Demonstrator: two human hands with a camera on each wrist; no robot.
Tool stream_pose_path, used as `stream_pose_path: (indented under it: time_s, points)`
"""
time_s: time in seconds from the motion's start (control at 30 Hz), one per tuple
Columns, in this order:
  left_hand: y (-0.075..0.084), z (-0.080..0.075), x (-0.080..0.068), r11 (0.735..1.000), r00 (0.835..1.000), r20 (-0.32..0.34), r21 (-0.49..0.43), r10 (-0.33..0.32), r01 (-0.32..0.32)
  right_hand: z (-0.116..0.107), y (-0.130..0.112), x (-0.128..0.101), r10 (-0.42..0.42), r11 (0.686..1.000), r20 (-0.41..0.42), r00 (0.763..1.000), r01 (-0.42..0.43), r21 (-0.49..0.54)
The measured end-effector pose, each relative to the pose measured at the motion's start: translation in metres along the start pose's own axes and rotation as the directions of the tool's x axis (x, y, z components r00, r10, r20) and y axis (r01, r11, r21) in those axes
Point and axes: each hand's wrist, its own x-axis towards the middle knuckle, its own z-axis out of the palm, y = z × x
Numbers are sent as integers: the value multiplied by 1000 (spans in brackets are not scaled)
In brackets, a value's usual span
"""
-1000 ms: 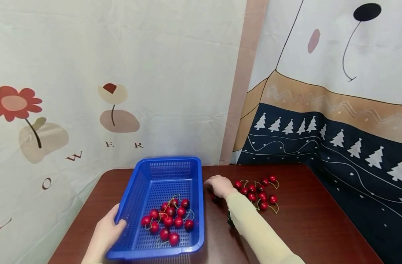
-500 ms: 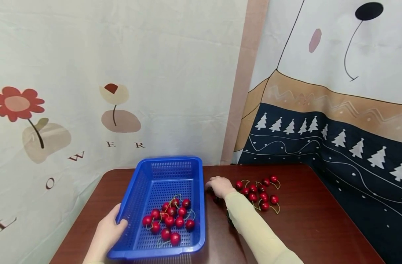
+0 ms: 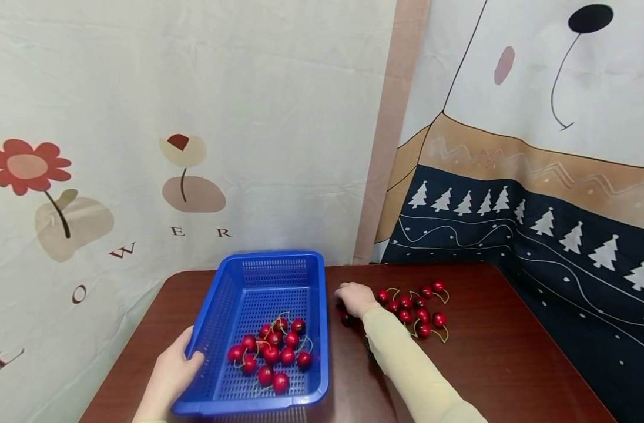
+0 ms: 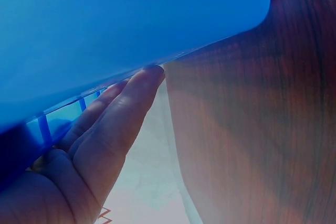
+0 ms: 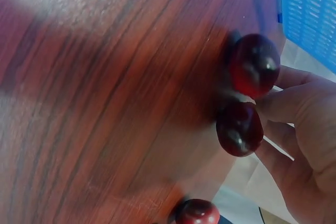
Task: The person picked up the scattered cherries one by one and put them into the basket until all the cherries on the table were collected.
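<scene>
A blue plastic basket point(image 3: 205, 405) stands at the table's left, with several red cherries point(image 3: 271, 355) in its near half. My left hand point(image 3: 170, 371) grips the basket's left rim, thumb over the edge. In the left wrist view, fingers point(image 4: 113, 135) lie against the basket's underside. Right of the basket, my right hand point(image 3: 356, 298) reaches down to two dark red cherries. In the right wrist view, its curled fingers point(image 5: 299, 103) meet behind the upper cherry point(image 5: 255, 65) and the lower cherry point(image 5: 240, 129), pinching at the gap between them; the exact contact is partly hidden.
Several stemmed cherries point(image 3: 420, 315) lie loose on the brown table point(image 3: 491, 364), right of my right hand. Behind the table hangs a printed cloth point(image 3: 279, 147), with a dark tree-patterned cloth point(image 3: 544, 276) along the right side.
My right hand has shifted slightly right, away from the basket's side, staying low by the two cherries. My left hand and the basket hold their place.
</scene>
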Motion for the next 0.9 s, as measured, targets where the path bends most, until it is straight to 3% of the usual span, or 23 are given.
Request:
stream_pose_path:
  time_s: [0.27,0.5,0.7,0.9]
  points:
    - [-2,1,2,1000,1000,8,2,-7,7,-3,10,-4,21,1000,15,1000,-22,19]
    - [-5,1,4,1000,1000,13,1,-7,7,-33,13,-8,18,997,81,997,-24,77]
    - [-6,0,4,1000,1000,4,12,4,-4,-56,14,-5,93,983,185,978,-120,139]
    - [-4,0,4,1000,1000,16,8,0,-1,-78,18,-6,108,975,177,978,-139,175]
